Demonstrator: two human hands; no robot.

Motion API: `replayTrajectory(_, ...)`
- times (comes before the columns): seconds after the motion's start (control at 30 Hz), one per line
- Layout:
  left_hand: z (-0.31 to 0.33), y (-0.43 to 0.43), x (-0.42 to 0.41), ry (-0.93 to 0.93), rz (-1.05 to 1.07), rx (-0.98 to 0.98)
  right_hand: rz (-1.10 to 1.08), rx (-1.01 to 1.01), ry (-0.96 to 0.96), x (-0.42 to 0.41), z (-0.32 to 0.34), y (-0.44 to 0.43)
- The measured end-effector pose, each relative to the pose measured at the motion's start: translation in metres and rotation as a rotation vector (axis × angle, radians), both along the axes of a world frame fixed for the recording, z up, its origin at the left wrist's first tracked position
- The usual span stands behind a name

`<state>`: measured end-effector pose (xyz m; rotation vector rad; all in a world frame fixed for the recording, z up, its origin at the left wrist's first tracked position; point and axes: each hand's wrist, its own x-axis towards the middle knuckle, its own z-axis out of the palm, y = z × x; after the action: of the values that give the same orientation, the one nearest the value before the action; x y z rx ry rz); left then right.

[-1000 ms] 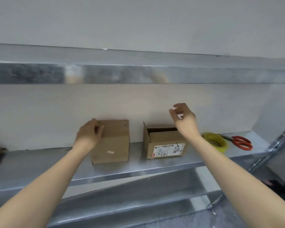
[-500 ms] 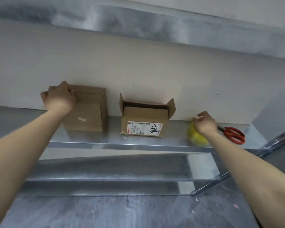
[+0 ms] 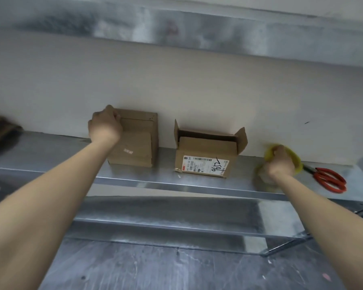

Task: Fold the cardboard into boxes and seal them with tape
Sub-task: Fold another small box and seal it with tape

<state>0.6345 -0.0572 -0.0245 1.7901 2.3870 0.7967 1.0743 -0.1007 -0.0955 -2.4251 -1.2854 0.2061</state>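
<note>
Red scissors (image 3: 317, 174) lie beside the yellow tape (image 3: 294, 162) the right hand (image 3: 280, 162) grips.

A plain cream wall (image 3: 197, 91) stands behind a galvanised metal shelf (image 3: 50, 152), whose grey surface gives back the light only dully. Above it, the front edge of a higher metal shelf (image 3: 197, 28) crosses the whole view. Below it lies a lower metal shelf (image 3: 166, 212). At the bottom there is a grey, scratched surface (image 3: 155, 268); whether it is floor or metal sheet is unclear. The light is soft and even.
</note>
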Motion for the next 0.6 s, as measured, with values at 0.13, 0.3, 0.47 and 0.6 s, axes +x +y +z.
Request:
replayTrajectory(0.13,-0.001,0.000,-0.002,0.011,-0.023,0.004,-0.030,0.154,0.030,-0.022,0.029,0.007)
replayTrajectory(0.3,-0.007,0.005,-0.015,0.097,-0.124,0.077,0.069,0.503,-0.046,-0.073,0.085,0.005)
replayTrajectory(0.47,-0.001,0.015,-0.032,-0.017,-0.302,0.031,0.370,0.655,0.128,-0.170,0.129,-0.005)
replayTrajectory(0.6,0.004,0.018,-0.046,-0.139,-0.467,-0.020,0.584,0.626,0.267,-0.253,0.139,-0.001)
